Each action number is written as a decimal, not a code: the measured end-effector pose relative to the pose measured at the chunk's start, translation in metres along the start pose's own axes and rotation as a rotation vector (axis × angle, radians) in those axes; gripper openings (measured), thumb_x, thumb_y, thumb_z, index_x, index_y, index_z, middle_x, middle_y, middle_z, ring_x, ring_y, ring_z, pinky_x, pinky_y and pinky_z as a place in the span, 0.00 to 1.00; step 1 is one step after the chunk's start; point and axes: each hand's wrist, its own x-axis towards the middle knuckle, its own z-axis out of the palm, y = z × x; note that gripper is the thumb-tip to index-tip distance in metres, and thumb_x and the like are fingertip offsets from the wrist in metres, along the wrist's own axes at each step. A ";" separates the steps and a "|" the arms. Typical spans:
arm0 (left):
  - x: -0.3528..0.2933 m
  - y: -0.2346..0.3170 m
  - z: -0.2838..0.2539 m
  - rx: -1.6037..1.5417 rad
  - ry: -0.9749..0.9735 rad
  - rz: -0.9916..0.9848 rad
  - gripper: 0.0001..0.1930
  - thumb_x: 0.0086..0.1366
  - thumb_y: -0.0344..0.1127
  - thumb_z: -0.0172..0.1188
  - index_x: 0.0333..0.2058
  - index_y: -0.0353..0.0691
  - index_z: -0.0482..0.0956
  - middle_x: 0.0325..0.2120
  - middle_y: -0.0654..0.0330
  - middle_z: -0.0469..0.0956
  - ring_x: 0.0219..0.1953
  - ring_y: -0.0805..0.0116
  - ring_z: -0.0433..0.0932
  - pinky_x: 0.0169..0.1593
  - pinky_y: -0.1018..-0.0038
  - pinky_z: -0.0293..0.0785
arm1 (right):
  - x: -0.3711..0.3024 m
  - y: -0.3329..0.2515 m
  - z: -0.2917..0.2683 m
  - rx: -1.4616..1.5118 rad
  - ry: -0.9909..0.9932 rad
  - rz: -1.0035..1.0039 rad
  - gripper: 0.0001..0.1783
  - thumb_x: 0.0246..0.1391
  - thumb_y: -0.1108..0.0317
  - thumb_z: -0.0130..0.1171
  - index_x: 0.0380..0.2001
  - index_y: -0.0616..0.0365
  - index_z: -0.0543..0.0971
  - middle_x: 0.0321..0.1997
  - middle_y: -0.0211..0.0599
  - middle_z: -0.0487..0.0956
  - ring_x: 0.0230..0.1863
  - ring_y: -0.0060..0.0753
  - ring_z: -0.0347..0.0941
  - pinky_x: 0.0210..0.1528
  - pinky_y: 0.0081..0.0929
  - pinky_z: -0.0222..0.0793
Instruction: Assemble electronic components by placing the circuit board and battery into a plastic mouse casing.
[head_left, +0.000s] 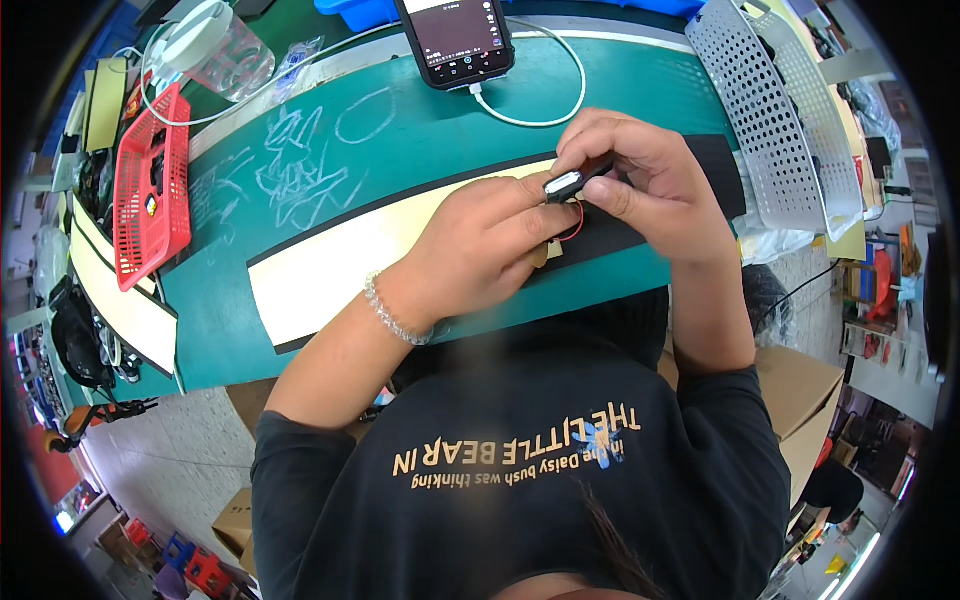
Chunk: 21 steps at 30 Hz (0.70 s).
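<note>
Above the table, both my hands meet at a small black plastic part with a glossy white oval face (563,186). My left hand (485,235), wearing a clear bead bracelet, pinches it between thumb and fingers. From the other side my right hand (645,175) grips its dark end with thumb and bent fingers. A thin red wire (573,236) loops down below the part. Something small and tan shows under my left fingers, mostly hidden. Beneath my hands lies a long pale yellow mat with a black border (335,270).
A phone (460,45) stands at the back of the green table (400,130), with a white cable plugged in. A red basket (155,190) is at the left, near a clear jar with a white lid (215,50). A white perforated basket (775,125) stands at the right.
</note>
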 end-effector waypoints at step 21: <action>-0.004 0.007 0.003 -0.010 -0.016 0.038 0.21 0.41 0.18 0.58 0.39 0.36 0.75 0.30 0.56 0.76 0.29 0.59 0.76 0.33 0.68 0.73 | -0.004 0.014 0.007 0.298 0.053 0.052 0.09 0.55 0.69 0.57 0.36 0.64 0.72 0.31 0.26 0.70 0.32 0.14 0.64 0.33 0.12 0.62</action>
